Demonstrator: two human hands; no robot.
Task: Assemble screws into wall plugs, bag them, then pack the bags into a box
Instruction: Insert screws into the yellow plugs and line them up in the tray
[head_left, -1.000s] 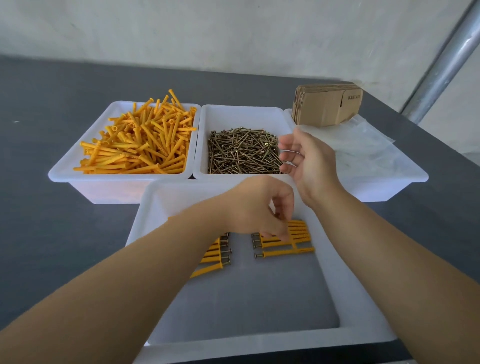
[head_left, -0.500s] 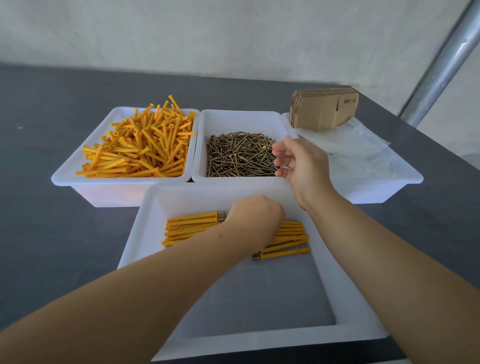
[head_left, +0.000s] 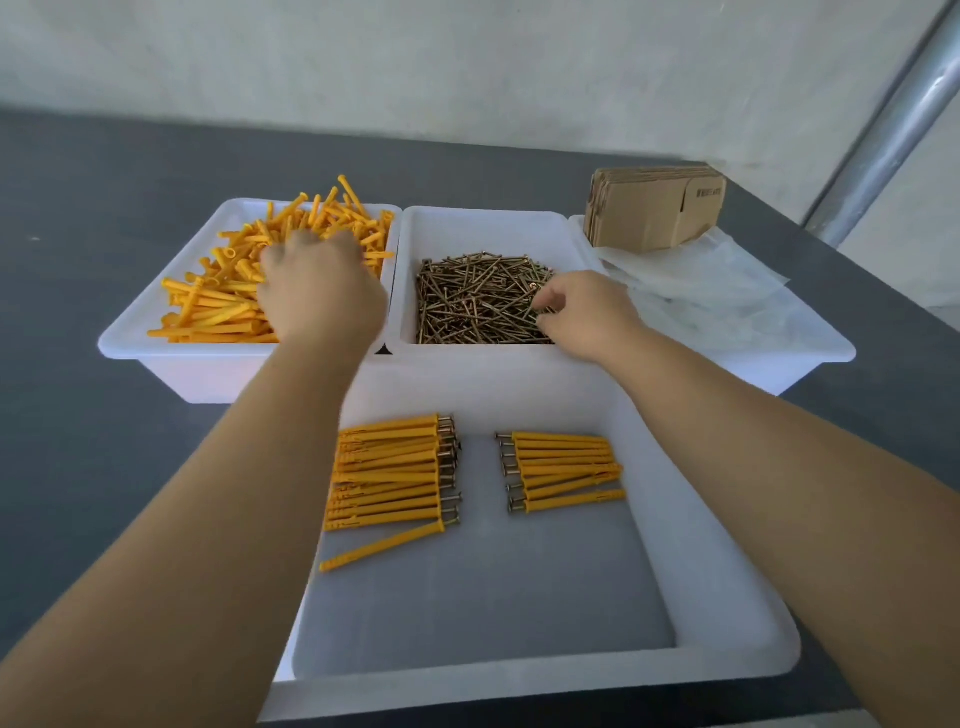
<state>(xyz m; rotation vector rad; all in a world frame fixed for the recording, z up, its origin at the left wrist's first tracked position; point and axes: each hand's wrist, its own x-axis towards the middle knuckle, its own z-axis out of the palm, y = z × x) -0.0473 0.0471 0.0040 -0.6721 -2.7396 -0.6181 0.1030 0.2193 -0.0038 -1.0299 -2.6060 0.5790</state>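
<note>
Reaching both bins at once: left hand digging into plugs upper left, grip hidden, cannot tell. Right hand pinching at screws centre. Risking tangled screws lifting extras, spilling onto finished sets below.

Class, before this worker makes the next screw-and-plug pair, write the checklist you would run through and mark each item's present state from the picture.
1. Left hand is over the loose plugs in the left bin: ok.
2. Left hand has one plug gripped: cannot tell, its fingers are hidden.
3. Right hand is at the screws in the middle bin: ok.
4. Right hand has picked out a single screw: cannot tell.
5. Front tray has bare floor for another finished pair: ok.
6. Bags and flat boxes wait at the far right: ok.
</note>
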